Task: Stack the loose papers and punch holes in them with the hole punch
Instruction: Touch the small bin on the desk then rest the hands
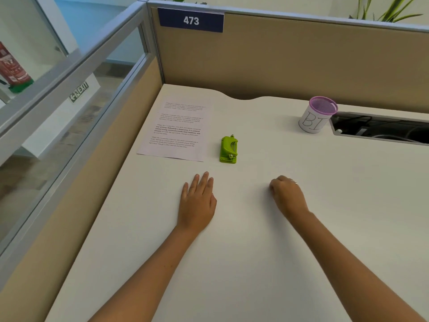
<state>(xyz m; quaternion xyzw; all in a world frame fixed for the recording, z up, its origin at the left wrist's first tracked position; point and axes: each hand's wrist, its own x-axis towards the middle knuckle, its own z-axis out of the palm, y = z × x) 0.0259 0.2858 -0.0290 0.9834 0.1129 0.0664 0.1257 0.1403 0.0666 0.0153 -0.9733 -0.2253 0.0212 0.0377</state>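
Printed white papers (177, 130) lie flat in a neat pile at the far left of the white desk (255, 252). Just to their right sits a small green hole punch (229, 149). My left hand (197, 202) rests palm down on the desk, fingers stretched out, a short way in front of the papers and the punch. My right hand (286, 195) rests on the desk further right with its fingers curled under; a ring shows on one finger. Neither hand touches the papers or the punch.
A purple mesh cup (318, 114) wrapped in paper lettered "BI" stands at the back right. Beside it a cable slot (380, 127) opens in the desk. Tan partition walls (290, 59) close off the back and left sides.
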